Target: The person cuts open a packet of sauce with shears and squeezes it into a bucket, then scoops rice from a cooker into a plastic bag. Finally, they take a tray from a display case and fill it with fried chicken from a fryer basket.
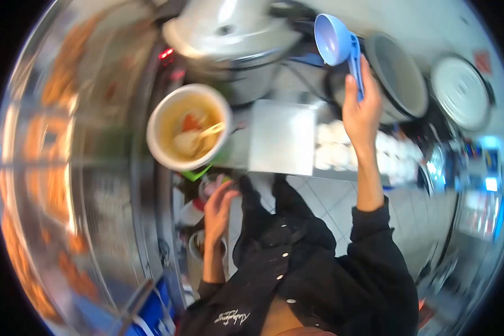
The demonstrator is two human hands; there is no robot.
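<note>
My right hand (pixel 364 115) is raised and closed around the handle of a blue plastic scoop (pixel 333 40). The scoop's round cup faces me, in front of a large open pot (pixel 400 75). My left hand (pixel 219 207) hangs low at the counter's near edge, fingers apart and holding nothing. Just beyond it stands a white tub (pixel 157 131) with yellowish contents, an orange-red lump and a pale utensil (pixel 211 130) in it. A square metal plate (pixel 283 137) lies between the tub and a group of white rounded items (pixel 341 148), partly hidden by my right forearm.
A large lidded metal cooker (pixel 229 33) stands at the back, beside small red lights (pixel 166 54). A round white lid (pixel 461 92) is at far right. On the left runs a glass display case (pixel 103 168) with blurred orange food. Tiled floor (pixel 330 201) lies below.
</note>
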